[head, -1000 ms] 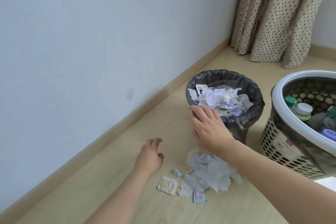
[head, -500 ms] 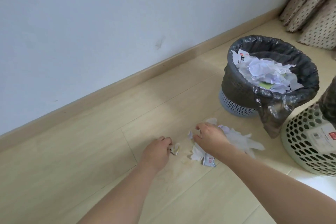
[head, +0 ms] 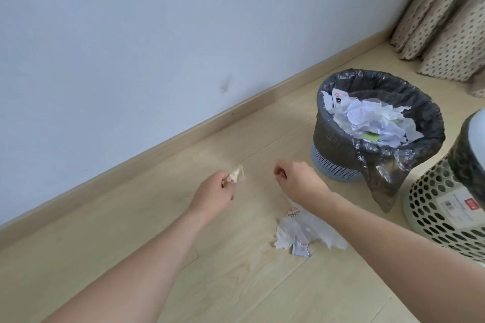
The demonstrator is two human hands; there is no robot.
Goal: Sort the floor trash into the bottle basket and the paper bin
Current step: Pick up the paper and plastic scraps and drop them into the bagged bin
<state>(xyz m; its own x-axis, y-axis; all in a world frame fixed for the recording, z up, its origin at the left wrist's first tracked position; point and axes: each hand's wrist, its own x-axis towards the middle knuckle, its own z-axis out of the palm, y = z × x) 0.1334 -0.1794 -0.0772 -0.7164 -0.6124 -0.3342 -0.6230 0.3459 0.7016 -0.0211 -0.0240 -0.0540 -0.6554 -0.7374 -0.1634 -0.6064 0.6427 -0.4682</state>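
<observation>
My left hand (head: pixel 214 193) is pinched shut on a small crumpled yellowish paper scrap (head: pixel 236 174), just above the floor. My right hand (head: pixel 299 182) hovers beside it with its fingers pinched together; nothing shows between them. A pile of torn white paper and wrappers (head: pixel 307 232) lies on the floor under my right forearm. The paper bin (head: pixel 338 157), blue mesh lined with a black bag, stands to the right, full of crumpled paper. The white perforated bottle basket (head: pixel 441 204) is cut off by the right edge; its contents are out of view.
A pale wall with a wooden baseboard (head: pixel 183 134) runs diagonally behind the hands. Dotted beige curtains (head: pixel 446 21) hang at the upper right. Light wood flooring (head: pixel 105 231) stretches to the left and toward me.
My left hand has picked up the small scrap and lifted it off the floor. My right hand has risen off the paper pile with its fingers closed. The view shifted slightly.
</observation>
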